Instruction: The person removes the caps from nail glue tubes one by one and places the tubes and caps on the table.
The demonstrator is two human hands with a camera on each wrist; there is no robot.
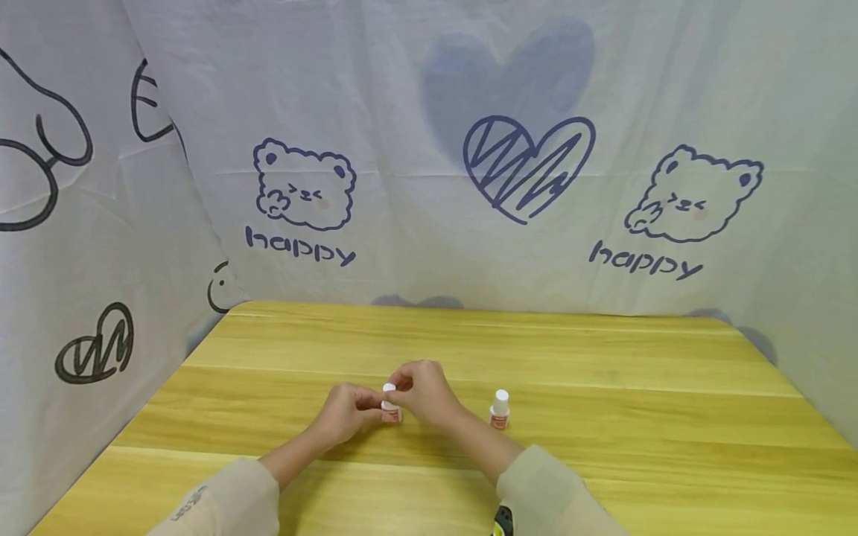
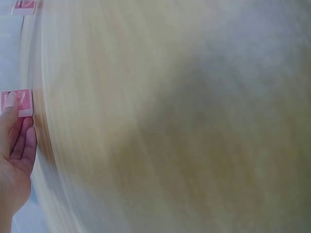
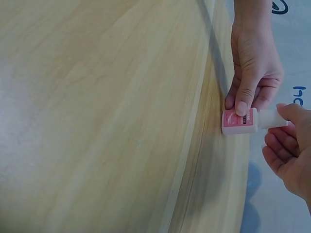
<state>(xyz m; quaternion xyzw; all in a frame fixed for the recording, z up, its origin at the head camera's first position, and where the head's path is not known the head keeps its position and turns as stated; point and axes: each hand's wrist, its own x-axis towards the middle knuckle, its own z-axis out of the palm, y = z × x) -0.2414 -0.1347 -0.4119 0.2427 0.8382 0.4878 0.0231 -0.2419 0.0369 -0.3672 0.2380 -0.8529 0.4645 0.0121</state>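
Note:
A small white bottle (image 3: 238, 128) with a pink label stands on the table in front of the person. My left hand (image 1: 340, 415) grips its body from the left, thumb on the label in the right wrist view. From the right, my right hand (image 1: 425, 391) pinches the white cap (image 3: 270, 119) between thumb and fingers. Whether the cap is loose from the neck I cannot tell. A second white bottle (image 1: 500, 411) of the same look stands upright to the right, apart from both hands, with its tall cap on.
The wooden table (image 1: 603, 461) carries both bottles. Behind it hangs a white cloth (image 1: 402, 104) printed with bears, hearts and lettering; another cloth (image 1: 80, 268) hangs along the left side. A dark and yellow item (image 1: 502, 521) shows at the right sleeve's edge.

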